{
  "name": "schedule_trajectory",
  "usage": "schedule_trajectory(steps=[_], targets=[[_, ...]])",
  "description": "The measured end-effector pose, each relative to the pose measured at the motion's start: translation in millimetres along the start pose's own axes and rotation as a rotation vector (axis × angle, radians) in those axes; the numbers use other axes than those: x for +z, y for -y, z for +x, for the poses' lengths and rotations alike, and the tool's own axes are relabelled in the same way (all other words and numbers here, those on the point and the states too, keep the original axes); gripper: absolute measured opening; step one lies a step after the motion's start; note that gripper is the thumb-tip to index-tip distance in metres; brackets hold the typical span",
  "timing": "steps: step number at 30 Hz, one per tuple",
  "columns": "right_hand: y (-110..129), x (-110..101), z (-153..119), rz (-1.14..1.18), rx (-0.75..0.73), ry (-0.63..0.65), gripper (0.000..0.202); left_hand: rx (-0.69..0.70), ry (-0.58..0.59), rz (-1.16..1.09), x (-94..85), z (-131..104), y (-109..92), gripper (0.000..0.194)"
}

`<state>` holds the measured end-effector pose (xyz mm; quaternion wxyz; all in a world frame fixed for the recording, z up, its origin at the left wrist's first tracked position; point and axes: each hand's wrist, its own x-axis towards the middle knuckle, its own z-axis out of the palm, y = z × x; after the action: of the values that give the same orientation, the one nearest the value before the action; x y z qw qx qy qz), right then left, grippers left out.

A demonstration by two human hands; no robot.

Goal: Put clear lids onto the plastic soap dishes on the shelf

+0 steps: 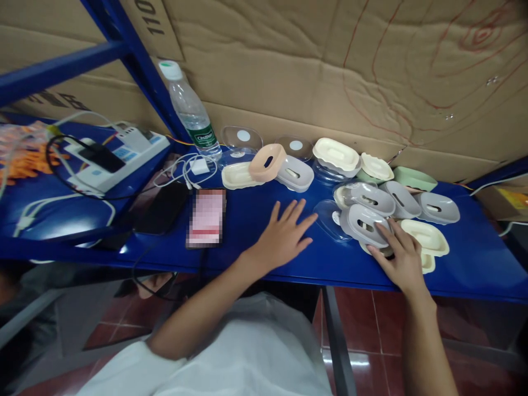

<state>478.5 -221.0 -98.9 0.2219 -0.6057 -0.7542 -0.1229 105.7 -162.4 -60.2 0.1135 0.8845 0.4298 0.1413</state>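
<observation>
My left hand [284, 236] is over the blue tabletop with its fingers spread and holds nothing. A clear plastic lid [332, 223] lies just to its right. At the right, my right hand [402, 256] has its thumb and fingers on the near right edge of a grey slotted soap dish [357, 224]. That dish rests tilted on other pieces, partly over the clear lid. Beside this hand is a cream dish [433, 239]. Behind it sit more grey slotted dishes [400, 201], a green dish [414, 179] and cream wavy-edged pieces [336, 154].
A phone with a lit, blurred screen [206, 217] lies left of my left hand, near a white cable and charger [199, 166]. A water bottle [192, 115] stands at the back by cardboard. Peach dish [268, 162] tops a cream one. A power strip [119, 159] is far left.
</observation>
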Motion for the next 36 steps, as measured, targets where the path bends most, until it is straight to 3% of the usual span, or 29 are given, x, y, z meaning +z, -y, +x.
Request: schedule_trajectory(steps=[3, 8, 14, 19, 24, 28, 30, 36], targets=[[-5.9, 2.0, 1.2, -0.001, 0.019, -0.002, 0.060, -0.114, -0.050, 0.127, -25.6, -5.8, 34.3, 0.060], [2.2, 2.9, -3.7, -0.039, -0.026, -0.093, 0.069, -0.162, -0.113, 0.240, -59.8, -5.5, 82.8, 0.067], [52.2, 5.0, -9.2, -0.062, -0.148, -0.067, 0.078, -0.197, -0.139, 0.169, -53.8, 30.2, 101.3, 0.072], [67.3, 14.8, -7.9, -0.068, -0.129, -0.087, 0.073, -0.145, -0.161, 0.129, -53.5, 38.7, 98.6, 0.042], [69.5, 20.7, -5.6, -0.038, -0.046, -0.105, 0.066, -0.019, -0.176, 0.140, -50.2, -8.0, 87.8, 0.042], [72.9, 17.9, -7.5, -0.039, 0.005, -0.121, 0.062, -0.003, -0.203, 0.072, -31.8, -60.9, 73.1, 0.042], [73.1, 18.3, -8.5, -0.041, 0.008, -0.130, 0.062, -0.015, -0.271, 0.027, -20.2, -81.3, 65.9, 0.034], [69.8, 21.1, -7.2, -0.025, 0.025, -0.112, 0.063, -0.024, -0.488, -0.034, 6.3, -106.2, 55.4, 0.030]])
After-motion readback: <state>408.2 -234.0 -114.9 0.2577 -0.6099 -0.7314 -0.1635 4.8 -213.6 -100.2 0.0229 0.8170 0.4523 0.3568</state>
